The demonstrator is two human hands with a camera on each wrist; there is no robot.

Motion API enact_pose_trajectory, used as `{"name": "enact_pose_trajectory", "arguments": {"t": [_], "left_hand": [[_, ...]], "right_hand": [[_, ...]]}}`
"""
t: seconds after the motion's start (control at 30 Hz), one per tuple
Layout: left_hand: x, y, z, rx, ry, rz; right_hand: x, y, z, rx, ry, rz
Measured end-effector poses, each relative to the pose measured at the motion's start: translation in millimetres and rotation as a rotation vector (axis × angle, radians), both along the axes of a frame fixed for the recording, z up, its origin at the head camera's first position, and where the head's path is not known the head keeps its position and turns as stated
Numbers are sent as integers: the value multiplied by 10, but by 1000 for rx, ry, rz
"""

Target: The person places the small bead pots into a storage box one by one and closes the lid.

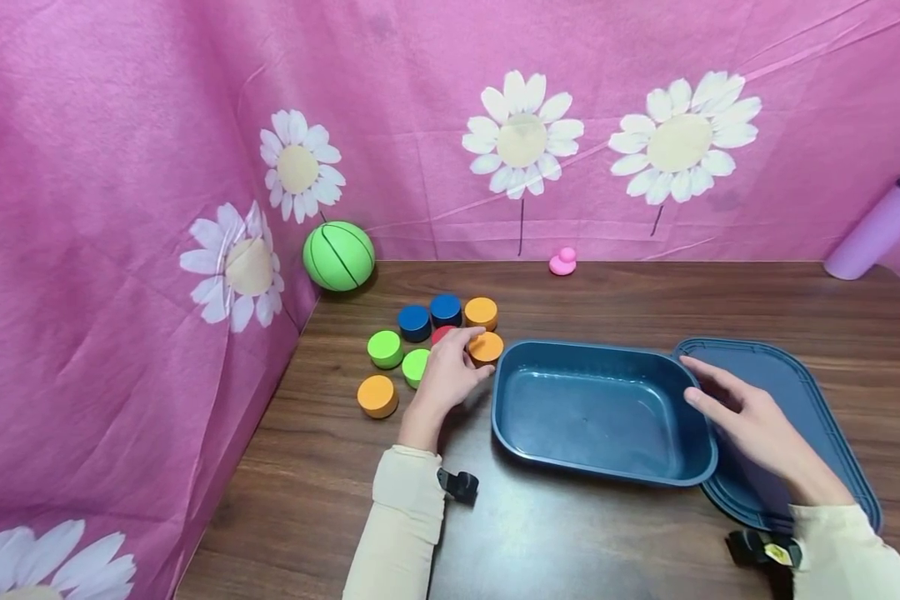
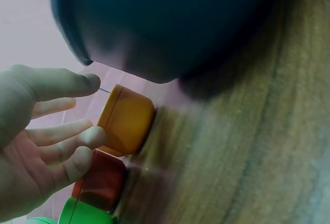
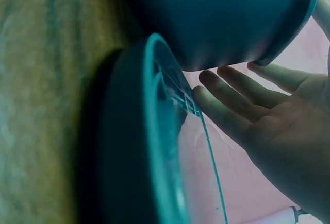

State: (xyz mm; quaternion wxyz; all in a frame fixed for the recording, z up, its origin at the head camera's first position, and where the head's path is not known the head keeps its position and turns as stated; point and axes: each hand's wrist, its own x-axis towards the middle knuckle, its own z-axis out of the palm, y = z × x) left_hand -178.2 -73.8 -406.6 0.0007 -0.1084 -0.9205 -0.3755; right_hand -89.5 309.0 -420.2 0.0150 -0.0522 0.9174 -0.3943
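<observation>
My left hand [image 1: 450, 367] reaches over a group of small round discs at the left. Its thumb and fingers are spread beside an orange disc [image 1: 486, 348]; the left wrist view shows fingertips close to this orange disc [image 2: 129, 121], and contact is hard to tell. A red disc [image 1: 442, 333] is partly hidden behind the hand, with a green disc [image 1: 416, 367] beside it. My right hand [image 1: 750, 417] is at the right end of a dark blue tub [image 1: 607, 477], thumb near the rim and fingers fairly straight along its outer side [image 3: 232, 33].
The tub's blue lid [image 1: 787, 392] lies on the table, partly under the right hand. Two blue discs [image 1: 414, 322], more orange discs [image 1: 377, 396] and another green disc [image 1: 385, 349] sit at left. Behind are a green ball [image 1: 338, 256], a pink duck [image 1: 562, 262] and a purple cylinder [image 1: 877, 227].
</observation>
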Motion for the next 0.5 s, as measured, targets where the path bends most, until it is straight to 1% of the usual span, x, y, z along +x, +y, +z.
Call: {"name": "enact_pose_trajectory", "arguments": {"t": [0.17, 0.3, 0.37, 0.5], "left_hand": [[-5, 17, -53, 5, 0, 30], [-18, 25, -84, 6, 5, 48], [-28, 33, -96, 5, 7, 50], [-52, 51, -116, -1, 11, 53]], "right_hand": [[31, 21, -6, -31, 12, -22], [49, 37, -16, -79, -20, -29], [58, 44, -26, -126, -51, -33], [75, 58, -65, -255, -102, -36]]}}
